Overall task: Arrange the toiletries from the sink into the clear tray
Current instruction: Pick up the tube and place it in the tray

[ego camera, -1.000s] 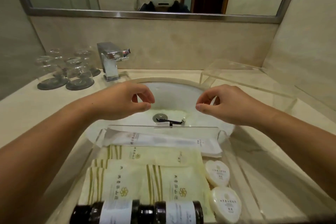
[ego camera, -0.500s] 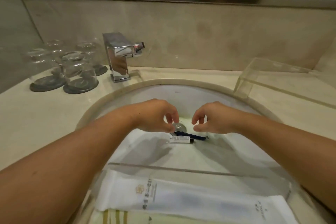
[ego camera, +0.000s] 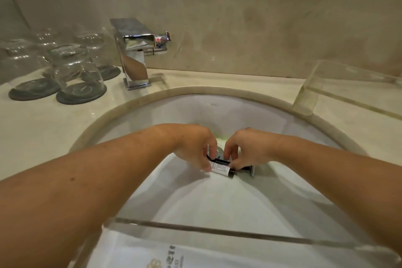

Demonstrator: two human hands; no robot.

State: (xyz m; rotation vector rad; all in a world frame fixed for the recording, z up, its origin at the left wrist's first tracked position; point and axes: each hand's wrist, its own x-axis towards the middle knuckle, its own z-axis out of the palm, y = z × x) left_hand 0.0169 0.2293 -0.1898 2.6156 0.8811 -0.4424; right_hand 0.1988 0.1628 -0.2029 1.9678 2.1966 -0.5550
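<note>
Left hand (ego camera: 195, 148) pinches the end of a small white-labelled tube (ego camera: 218, 167). Right hand (ego camera: 248, 151) pinches a thin black-handled item (ego camera: 247, 168) (probably a razor; its head is blurred). Both items lie by the drain of the sink (ego camera: 185, 115), apparently not yet lifted. The clear tray (ego camera: 217, 233) at the near rim shows one white sachet (ego camera: 141, 252). Judged nearly complete, with two items left. Beyond are one faucet (ego camera: 134, 56), a second clear tray (ego camera: 309, 93) and at least three upturned glasses (ego camera: 74, 65).

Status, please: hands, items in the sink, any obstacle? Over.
Left hand grips small tube. Right hand pinches black razor. Both low in sink, nothing blocking.
</note>
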